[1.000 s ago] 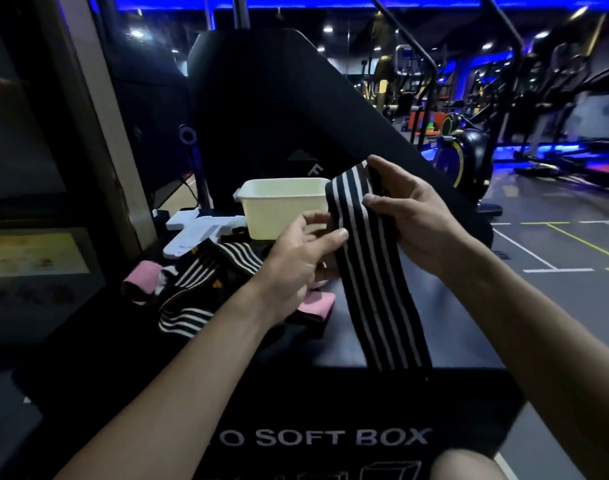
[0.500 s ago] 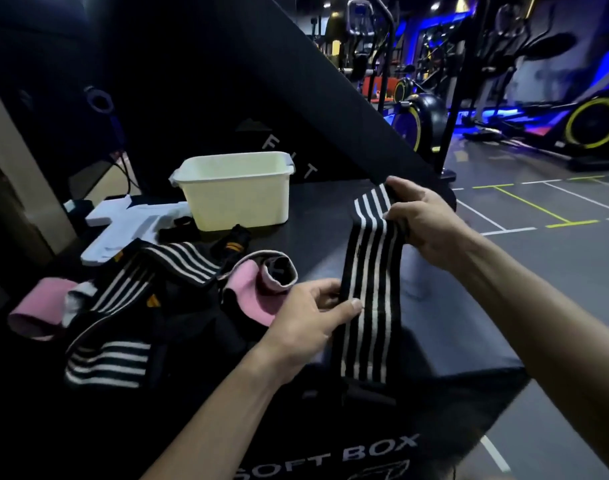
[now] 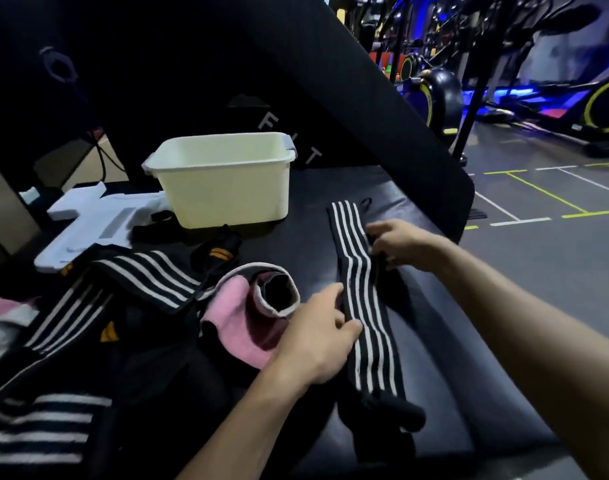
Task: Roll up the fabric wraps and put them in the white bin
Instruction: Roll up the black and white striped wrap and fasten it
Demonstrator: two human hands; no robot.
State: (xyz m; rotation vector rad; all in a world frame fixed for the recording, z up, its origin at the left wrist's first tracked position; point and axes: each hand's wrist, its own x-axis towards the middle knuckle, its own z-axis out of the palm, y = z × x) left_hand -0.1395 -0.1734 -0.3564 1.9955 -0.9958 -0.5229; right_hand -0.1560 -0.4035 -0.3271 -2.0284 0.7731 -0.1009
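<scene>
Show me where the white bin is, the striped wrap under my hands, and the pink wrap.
white bin [image 3: 227, 192]: head view, on its front wall.
striped wrap [image 3: 360, 285]: head view, on its middle, between the hands.
pink wrap [image 3: 235, 323]: head view, on its pink face.

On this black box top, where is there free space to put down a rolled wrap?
Bare patches: between the white bin and the striped wrap being laid flat, and right of that wrap toward the edge. Crowded: the left, with the wrap pile and white foam piece.
</scene>
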